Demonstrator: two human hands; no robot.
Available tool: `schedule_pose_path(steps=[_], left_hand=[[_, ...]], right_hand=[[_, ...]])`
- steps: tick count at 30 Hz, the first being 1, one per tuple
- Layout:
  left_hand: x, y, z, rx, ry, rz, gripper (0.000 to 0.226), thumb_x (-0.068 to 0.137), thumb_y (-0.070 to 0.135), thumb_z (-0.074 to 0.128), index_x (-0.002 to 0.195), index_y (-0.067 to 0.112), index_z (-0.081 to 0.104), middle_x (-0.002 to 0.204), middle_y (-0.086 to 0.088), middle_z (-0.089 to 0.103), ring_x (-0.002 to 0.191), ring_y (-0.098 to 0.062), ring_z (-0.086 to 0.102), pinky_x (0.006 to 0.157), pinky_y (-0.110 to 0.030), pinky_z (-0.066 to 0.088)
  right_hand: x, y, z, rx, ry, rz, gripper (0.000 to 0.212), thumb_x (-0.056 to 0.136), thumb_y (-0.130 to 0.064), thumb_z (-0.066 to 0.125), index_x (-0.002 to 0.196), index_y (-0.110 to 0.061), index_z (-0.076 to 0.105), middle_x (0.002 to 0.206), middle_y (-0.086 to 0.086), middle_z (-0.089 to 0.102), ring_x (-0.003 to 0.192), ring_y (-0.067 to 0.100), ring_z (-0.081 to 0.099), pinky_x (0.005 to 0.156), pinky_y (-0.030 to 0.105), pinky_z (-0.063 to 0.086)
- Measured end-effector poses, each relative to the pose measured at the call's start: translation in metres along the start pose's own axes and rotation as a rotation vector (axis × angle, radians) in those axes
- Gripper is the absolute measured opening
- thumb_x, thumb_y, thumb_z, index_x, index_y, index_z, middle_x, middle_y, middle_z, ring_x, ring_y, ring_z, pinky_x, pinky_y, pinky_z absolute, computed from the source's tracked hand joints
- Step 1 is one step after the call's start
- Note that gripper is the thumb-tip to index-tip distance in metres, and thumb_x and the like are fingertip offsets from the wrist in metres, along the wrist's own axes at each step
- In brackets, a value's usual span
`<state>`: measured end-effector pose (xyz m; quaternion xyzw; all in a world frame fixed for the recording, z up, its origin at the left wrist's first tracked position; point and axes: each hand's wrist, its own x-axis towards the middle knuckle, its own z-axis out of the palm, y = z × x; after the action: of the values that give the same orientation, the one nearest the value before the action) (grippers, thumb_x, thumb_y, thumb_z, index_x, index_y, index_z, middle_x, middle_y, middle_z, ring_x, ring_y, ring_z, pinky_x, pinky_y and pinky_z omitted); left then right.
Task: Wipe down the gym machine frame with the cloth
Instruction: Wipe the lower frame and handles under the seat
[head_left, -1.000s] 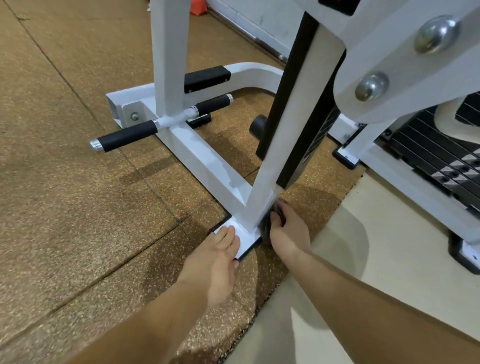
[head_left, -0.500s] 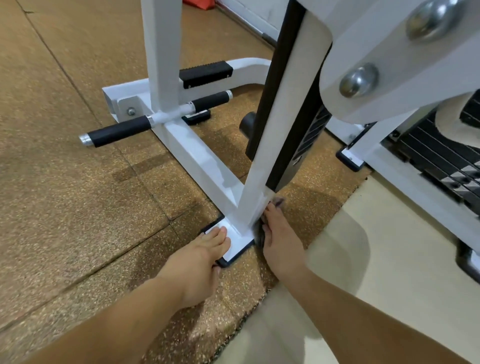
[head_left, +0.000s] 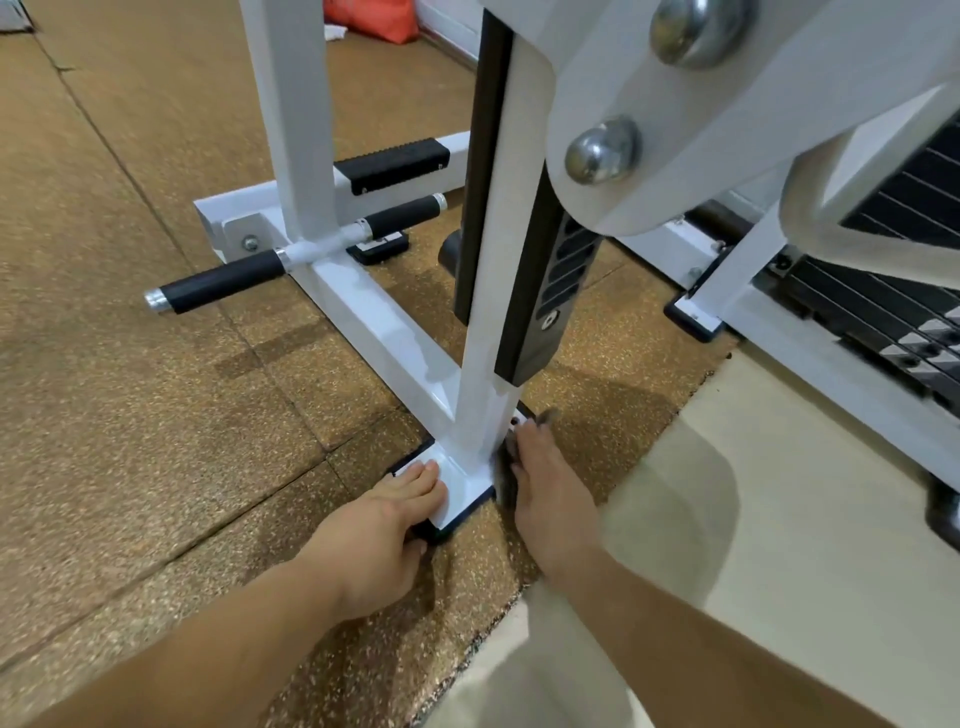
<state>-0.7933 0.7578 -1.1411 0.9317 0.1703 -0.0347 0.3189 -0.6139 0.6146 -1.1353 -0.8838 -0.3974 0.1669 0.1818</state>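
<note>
The white gym machine frame rises from a white foot plate on the floor. My right hand lies along the right side of the post's base, fingers stretched out, pressing a dark cloth against the frame; only the cloth's edges show beside and past the fingers. My left hand rests flat on the left corner of the foot plate, fingers straight. A white base rail runs back from the post.
Black-gripped handle bars stick out left from the rear post. A black weight stack with white frame stands at right. Brown speckled rubber mat covers the floor; pale tile begins at right. An orange object lies far back.
My right hand has flattened and slid forward along the post's base with the cloth. The left hand has stayed on the foot plate. The camera has come closer.
</note>
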Motion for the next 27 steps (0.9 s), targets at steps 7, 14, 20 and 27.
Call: schedule_pose_path(steps=[7, 14, 20, 27], left_hand=[[-0.001, 0.0, -0.003, -0.01, 0.015, 0.027, 0.07, 0.1, 0.013, 0.052, 0.163, 0.028, 0.024, 0.168, 0.017, 0.005, 0.154, 0.001, -0.004, 0.113, -0.009, -0.016], [-0.002, -0.001, -0.004, -0.018, 0.008, 0.042, 0.069, 0.099, 0.008, 0.048, 0.162, 0.027, 0.028, 0.169, 0.015, 0.008, 0.148, 0.007, -0.006, 0.11, -0.005, -0.018], [-0.003, 0.002, -0.003, -0.012, -0.015, 0.016, 0.071, 0.099, 0.009, 0.049, 0.163, 0.026, 0.024, 0.17, 0.013, 0.007, 0.15, 0.004, -0.007, 0.112, -0.008, -0.017], [-0.002, 0.01, -0.008, 0.03, -0.079, -0.017, 0.07, 0.101, 0.011, 0.047, 0.164, 0.025, 0.02, 0.17, 0.015, 0.003, 0.146, 0.007, -0.011, 0.107, -0.006, -0.02]], right_hand=[[0.036, -0.022, -0.033, 0.202, 0.177, 0.09, 0.008, 0.109, -0.021, 0.045, 0.114, -0.024, 0.05, 0.113, -0.003, 0.055, 0.099, 0.023, 0.06, 0.083, 0.04, 0.048], [0.033, -0.004, -0.016, 0.042, 0.012, -0.087, 0.044, 0.103, -0.018, 0.042, 0.139, -0.04, 0.054, 0.153, -0.014, 0.051, 0.13, 0.02, 0.055, 0.098, 0.045, 0.052], [-0.001, 0.003, -0.009, 0.036, 0.13, 0.096, 0.041, 0.106, -0.025, 0.052, 0.147, -0.028, 0.057, 0.154, -0.011, 0.052, 0.139, 0.014, 0.052, 0.112, 0.03, 0.041], [0.032, -0.005, -0.031, 0.11, 0.007, 0.094, 0.043, 0.107, -0.028, 0.051, 0.151, -0.025, 0.052, 0.151, -0.004, 0.056, 0.136, 0.023, 0.053, 0.108, 0.036, 0.044]])
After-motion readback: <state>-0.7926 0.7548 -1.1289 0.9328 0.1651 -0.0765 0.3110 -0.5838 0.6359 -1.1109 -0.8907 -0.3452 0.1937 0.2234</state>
